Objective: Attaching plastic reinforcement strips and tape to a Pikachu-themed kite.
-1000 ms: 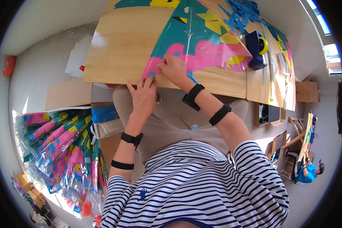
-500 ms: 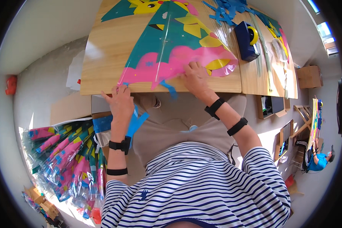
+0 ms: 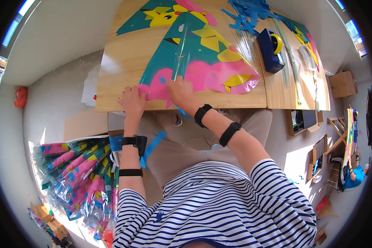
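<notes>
A glossy kite sheet [image 3: 204,74], green with a scalloped pink border and yellow shapes, lies on the wooden table [image 3: 119,70]. My left hand [image 3: 133,101] rests at its lower left corner, fingers spread over the table edge and the pink border. On the pink border, beside the lower end of a pale lengthwise strip [image 3: 179,60], my right hand [image 3: 182,94] presses with bent, closed fingers. What lies beneath those fingertips is hidden. Below the right hand a piece of blue tape [image 3: 181,110] hangs off the table edge. Another blue strip [image 3: 153,145] shows by my left forearm.
A navy tape dispenser [image 3: 270,51] with a yellow roll stands right, near thin rods [image 3: 286,74] and a heap of blue strips [image 3: 252,15]. Another printed sheet [image 3: 134,20] lies at the far left. Bundled wrapped kites [image 3: 74,173] fill the lower left. A co-worker [image 3: 353,177] is far right.
My right hand has slid left along the pink border, closer to my left hand. The left hand stays at the corner. The whole view has shifted slightly.
</notes>
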Tool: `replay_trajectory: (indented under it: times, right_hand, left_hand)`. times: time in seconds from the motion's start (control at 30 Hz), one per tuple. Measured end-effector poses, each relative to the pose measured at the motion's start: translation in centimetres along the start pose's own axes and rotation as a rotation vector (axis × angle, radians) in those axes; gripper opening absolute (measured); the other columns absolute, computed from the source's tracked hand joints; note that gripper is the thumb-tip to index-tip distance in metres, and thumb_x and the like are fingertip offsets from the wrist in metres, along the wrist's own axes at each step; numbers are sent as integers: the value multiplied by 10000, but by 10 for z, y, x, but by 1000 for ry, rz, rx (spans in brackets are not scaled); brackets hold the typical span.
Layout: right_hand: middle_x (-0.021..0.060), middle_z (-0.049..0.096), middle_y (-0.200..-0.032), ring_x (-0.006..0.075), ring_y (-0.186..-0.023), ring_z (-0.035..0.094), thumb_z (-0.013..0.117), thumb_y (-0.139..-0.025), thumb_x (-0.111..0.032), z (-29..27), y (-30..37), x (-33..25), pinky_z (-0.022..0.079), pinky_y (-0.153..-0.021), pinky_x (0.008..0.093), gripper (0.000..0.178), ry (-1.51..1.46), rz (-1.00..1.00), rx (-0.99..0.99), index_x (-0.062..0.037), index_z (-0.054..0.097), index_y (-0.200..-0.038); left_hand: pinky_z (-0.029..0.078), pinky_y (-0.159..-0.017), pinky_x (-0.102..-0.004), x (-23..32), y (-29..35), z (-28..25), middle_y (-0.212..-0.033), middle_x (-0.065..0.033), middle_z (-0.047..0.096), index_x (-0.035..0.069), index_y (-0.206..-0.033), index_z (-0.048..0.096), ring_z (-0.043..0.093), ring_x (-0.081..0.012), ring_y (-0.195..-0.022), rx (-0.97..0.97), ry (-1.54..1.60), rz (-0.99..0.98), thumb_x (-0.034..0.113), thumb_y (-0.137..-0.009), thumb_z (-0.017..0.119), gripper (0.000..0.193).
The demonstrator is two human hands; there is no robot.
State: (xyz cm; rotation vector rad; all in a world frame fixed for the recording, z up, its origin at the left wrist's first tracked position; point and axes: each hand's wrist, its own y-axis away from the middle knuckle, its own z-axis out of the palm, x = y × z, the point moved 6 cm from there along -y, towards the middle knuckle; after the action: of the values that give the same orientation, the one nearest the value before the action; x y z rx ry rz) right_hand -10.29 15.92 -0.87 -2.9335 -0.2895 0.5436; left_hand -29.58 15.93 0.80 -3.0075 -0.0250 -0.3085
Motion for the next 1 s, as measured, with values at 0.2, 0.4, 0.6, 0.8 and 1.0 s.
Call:
replay_trajectory:
  times: [0.2, 0.4, 0.6, 0.8, 1.0]
  right_hand:
    - [227, 640, -858, 395, -745, 680, 670, -738, -75, -1, -1, 11, 543, -580, 476, 131, -87, 85, 36, -43, 666, -865]
    - [206, 648, -857, 392, -755, 658, 636, -711, -53, -35, -1, 41, 522, -627, 482, 95, -195, 147, 111, -45, 652, -804]
    - [170, 640, -856, 396, -785, 643, 630, -720, -40, -135, 13, 105, 499, -672, 488, 32, -196, 231, 251, -53, 658, -731]
    - [140, 595, -900, 322, -880, 631, 658, -715, -42, -231, 36, 161, 473, -746, 435, 45, 377, 57, 325, -28, 676, -754]
    - [131, 584, -890, 315, -845, 621, 651, -719, -41, -281, 58, 204, 470, -745, 430, 38, 476, 130, 430, -41, 670, -752]
  left_hand:
    - [434, -895, -560, 3, -30, 29, -1073, -112, 617, 96, -983, 648, 582, -359, -1078, 33, 70, -130, 258, -810, 747, 256]
    - [432, -880, -543, -16, -42, 43, -1061, -96, 625, 105, -956, 647, 592, -338, -1081, -53, 107, -127, 205, -823, 729, 185]
    - [454, -822, -538, -18, -44, 39, -979, -84, 639, 108, -905, 639, 616, -327, -1025, 19, 119, -122, 196, -806, 750, 172]
    - [474, -782, -531, -1, -54, 35, -983, -87, 644, 106, -879, 630, 622, -325, -1004, -30, 77, -124, 183, -786, 769, 184]
    - [493, -771, -534, -5, -58, 34, -979, -135, 625, 63, -879, 602, 627, -375, -960, 30, 8, -12, 126, -833, 718, 140]
